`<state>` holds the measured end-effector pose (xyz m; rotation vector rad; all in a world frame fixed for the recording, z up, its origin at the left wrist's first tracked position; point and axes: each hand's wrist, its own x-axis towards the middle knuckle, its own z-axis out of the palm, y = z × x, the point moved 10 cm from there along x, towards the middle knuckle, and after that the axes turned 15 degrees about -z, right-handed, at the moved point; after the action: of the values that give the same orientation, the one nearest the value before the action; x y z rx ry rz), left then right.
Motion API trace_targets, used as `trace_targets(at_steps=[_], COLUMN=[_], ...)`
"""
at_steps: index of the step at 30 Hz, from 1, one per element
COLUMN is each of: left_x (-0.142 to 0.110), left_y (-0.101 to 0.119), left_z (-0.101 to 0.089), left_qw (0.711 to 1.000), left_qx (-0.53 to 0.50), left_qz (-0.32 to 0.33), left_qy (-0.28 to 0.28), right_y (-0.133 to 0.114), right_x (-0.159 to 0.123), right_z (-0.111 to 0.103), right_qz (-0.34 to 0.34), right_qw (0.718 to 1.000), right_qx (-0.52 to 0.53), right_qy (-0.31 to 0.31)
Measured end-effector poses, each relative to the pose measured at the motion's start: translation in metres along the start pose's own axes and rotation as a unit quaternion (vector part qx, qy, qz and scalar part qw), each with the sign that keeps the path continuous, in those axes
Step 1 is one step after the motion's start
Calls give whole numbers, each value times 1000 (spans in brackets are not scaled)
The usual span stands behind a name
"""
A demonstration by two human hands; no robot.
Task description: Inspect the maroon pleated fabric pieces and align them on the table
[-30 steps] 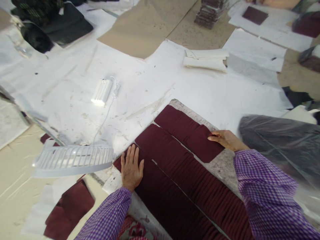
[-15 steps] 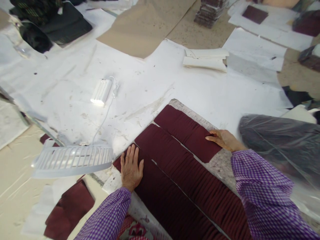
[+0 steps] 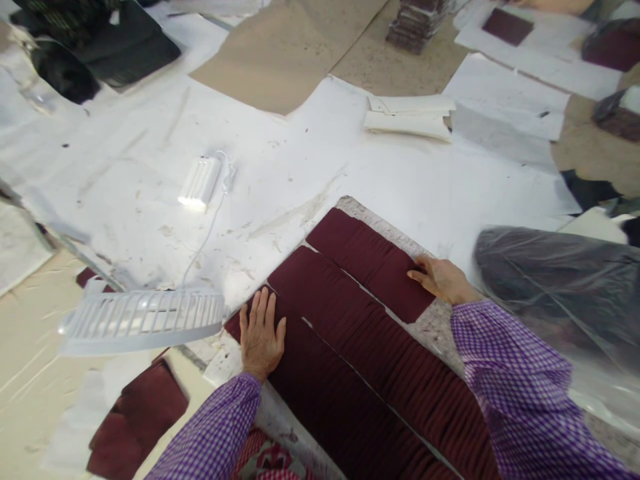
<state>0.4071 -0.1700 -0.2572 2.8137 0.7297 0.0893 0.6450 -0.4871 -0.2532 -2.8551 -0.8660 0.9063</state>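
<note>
Three rows of overlapping maroon fabric pieces lie side by side on a grey slab. My left hand rests flat, fingers apart, on the top end of the near row. The middle row runs between my arms. My right hand lies on the right edge of the short far row, fingers pressing the fabric. Both sleeves are purple checked.
A white slatted fan grille stands left of my left hand. A white block with a cord, folded white paper, a maroon stack, loose maroon pieces and a plastic-wrapped dark bundle surround the slab.
My right hand has slid slightly left along the far row's edge. My left hand stays flat on the near row. The view has shifted a little.
</note>
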Motion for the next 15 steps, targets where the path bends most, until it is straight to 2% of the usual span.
trace_targets(at_steps=[8, 15], left_x=[-1, -1], left_y=[0, -2], left_z=[1, -1], left_qw=[1000, 1000], left_qx=[-1, -19], left_qz=[-2, -5], left_qy=[-2, -1], right_y=[-4, -2], right_x=[1, 7], right_z=[-1, 1], right_qz=[8, -17], right_qw=[999, 999], right_qx=[-36, -28], right_qy=[-13, -8])
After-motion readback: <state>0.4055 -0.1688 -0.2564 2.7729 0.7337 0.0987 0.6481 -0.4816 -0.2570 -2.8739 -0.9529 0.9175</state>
